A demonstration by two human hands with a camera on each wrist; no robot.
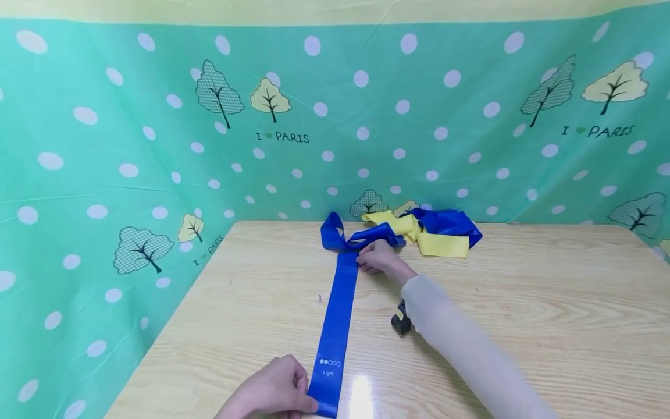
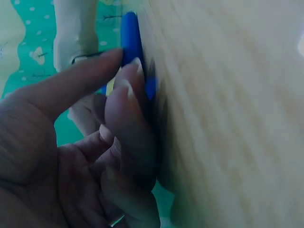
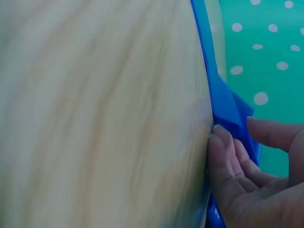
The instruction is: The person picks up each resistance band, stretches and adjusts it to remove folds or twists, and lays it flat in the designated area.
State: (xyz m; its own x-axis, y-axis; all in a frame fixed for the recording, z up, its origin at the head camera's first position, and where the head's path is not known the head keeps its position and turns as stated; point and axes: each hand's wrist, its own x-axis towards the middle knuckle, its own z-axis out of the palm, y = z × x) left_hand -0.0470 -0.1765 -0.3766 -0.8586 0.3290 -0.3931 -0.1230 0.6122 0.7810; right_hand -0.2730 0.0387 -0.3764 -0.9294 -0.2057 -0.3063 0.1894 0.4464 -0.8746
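A flat blue resistance band, printed "Light" near its front end, lies lengthwise on the table. My left hand pinches its front end at the left corner; in the left wrist view the thumb and the curled fingers meet on the blue edge. At the far end my right hand pinches the band's right edge, close to where it runs into a loose heap. From the right wrist, the thumb and fingertips show on either side of a blue fold.
Twisted blue bands and a yellow band are heaped at the table's back edge, before the dotted green curtain. A black object shows beneath the right wrist. Wood-grained table extends to both sides.
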